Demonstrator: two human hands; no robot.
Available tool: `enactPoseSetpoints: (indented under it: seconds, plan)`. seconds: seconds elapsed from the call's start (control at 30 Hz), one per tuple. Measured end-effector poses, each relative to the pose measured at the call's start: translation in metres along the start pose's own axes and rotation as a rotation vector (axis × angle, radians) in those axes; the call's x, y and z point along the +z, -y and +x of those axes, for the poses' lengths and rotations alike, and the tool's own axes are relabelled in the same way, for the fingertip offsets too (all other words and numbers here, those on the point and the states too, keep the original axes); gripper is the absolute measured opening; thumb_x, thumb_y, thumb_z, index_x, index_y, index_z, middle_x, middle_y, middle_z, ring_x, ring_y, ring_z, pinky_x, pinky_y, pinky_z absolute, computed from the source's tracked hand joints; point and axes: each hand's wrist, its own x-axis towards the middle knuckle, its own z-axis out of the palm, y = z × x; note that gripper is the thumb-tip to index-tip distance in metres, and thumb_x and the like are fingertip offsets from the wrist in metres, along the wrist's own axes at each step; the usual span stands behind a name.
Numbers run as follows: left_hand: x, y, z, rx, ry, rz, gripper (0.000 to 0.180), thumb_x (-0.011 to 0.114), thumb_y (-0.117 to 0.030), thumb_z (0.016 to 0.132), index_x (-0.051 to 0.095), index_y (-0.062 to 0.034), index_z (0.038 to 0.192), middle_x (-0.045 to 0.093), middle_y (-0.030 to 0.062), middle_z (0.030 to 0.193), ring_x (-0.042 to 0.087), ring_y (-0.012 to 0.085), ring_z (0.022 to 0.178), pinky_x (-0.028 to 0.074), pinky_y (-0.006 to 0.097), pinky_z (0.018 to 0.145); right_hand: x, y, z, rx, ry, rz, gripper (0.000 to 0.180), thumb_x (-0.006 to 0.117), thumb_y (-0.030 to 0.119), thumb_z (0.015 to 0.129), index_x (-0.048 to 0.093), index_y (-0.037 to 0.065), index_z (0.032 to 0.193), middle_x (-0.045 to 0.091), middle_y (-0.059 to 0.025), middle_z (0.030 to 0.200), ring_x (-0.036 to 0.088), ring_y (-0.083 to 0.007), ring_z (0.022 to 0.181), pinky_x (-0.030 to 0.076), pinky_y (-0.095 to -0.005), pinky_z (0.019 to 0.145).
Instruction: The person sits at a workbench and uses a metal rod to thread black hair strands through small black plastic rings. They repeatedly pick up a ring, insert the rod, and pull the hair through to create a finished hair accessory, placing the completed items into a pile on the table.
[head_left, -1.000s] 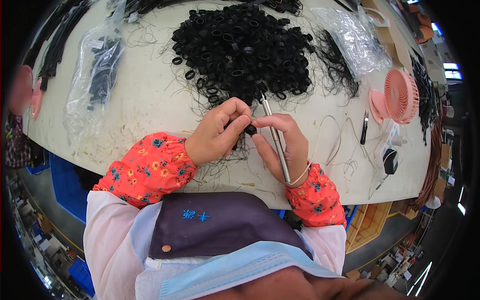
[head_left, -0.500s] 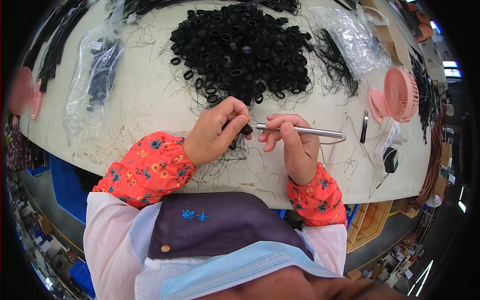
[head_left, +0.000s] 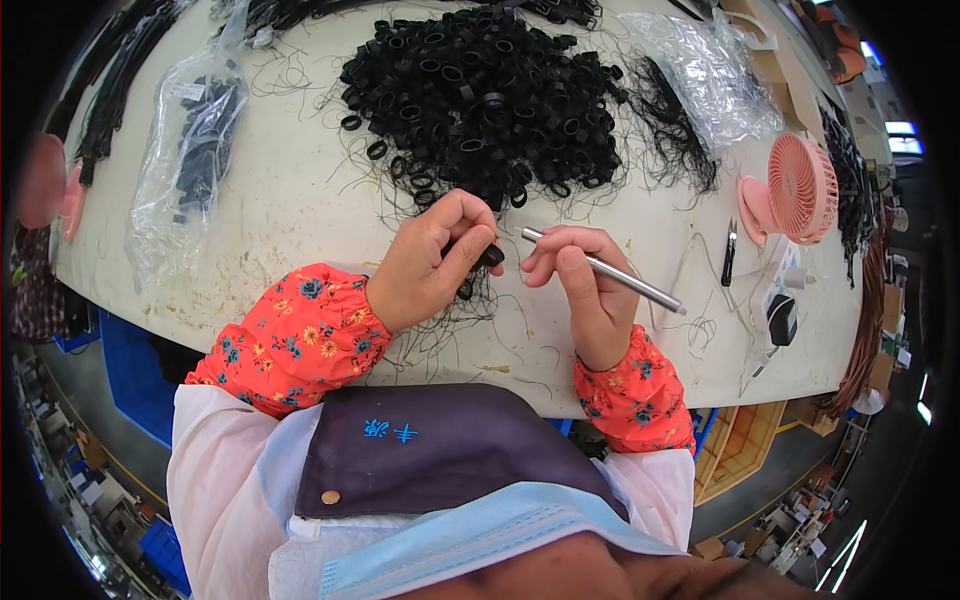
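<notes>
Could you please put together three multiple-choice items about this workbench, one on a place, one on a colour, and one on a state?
1. Where does the small desk fan stand?
A. to the person's right on the table
B. to the person's left on the table
C. on the floor

2. What colour are the rings in the big pile of rings?
A. white
B. black
C. pink

3. How is the metal rod held?
A. lying loose on the table
B. pinched in the left hand
C. gripped in the right hand

Answers: 1 A, the pink fan sits near the table's right edge. 2 B, the whole heap is black. 3 C, the right hand has its fingers closed round the rod, while the left hand pinches a small black ring.
</notes>
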Motion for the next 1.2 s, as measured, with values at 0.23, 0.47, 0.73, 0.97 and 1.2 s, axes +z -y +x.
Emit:
enactPoseSetpoints:
  seconds: [0.23,0.47,0.73,0.97,1.2]
  plan:
    - [0.000,-0.003,-0.001,-0.019,0.023,0.034,0.008,0.046,-0.009,0.097,0.047,-0.0033,0.102,0.064,0.0052,0.081,0.043,0.0012,0.043,0.033,0.016,0.039,0.010,-0.011,0.005,-0.303,0.032,-0.612,0.030,0.071,0.000,0.074,0.060,0.006,0.101,0.063,-0.0081,0.090,0.062,-0.0164,0.084,0.048,-0.0252,0.076]
    - [-0.001,-0.014,0.004,-0.141,-0.037,-0.242,0.014,0.046,-0.006,0.096,0.050,-0.0013,0.109,0.068,0.0110,0.096,0.044,0.0015,0.042,0.035,0.016,0.039,0.006,-0.005,0.003,0.130,-0.075,0.084,0.032,0.065,-0.002,0.083,0.053,0.003,0.112,0.061,-0.0061,0.097,0.058,-0.0112,0.091,0.049,-0.0245,0.078]
    - [-0.002,-0.006,-0.002,-0.123,0.046,-0.136,0.015,0.055,-0.008,0.093,0.057,-0.0022,0.107,0.067,0.0092,0.101,0.044,0.0014,0.043,0.036,0.018,0.038,0.008,-0.010,0.002,0.103,-0.042,0.086,0.031,0.065,-0.003,0.085,0.051,0.001,0.113,0.062,-0.0078,0.098,0.062,-0.0121,0.088,0.051,-0.0241,0.076]
    - [-0.011,-0.008,0.007,-0.306,0.077,-0.438,0.007,0.053,-0.014,0.096,0.050,-0.0071,0.098,0.068,0.0143,0.100,0.043,0.0021,0.040,0.034,0.017,0.038,0.000,0.000,0.004,-0.061,-0.079,-0.184,0.026,0.057,0.003,0.092,0.052,0.000,0.117,0.064,-0.0115,0.102,0.063,-0.0153,0.090,0.050,-0.0279,0.081]
    - [-0.015,-0.006,0.009,-0.387,0.139,-0.608,0.014,0.051,-0.021,0.098,0.044,-0.0101,0.102,0.064,0.0071,0.082,0.039,0.0032,0.039,0.031,0.018,0.038,-0.013,0.004,0.004,0.061,-0.086,0.157,0.026,0.049,0.019,0.099,0.057,-0.003,0.110,0.064,-0.0078,0.078,0.060,-0.0114,0.073,0.047,-0.0251,0.070]
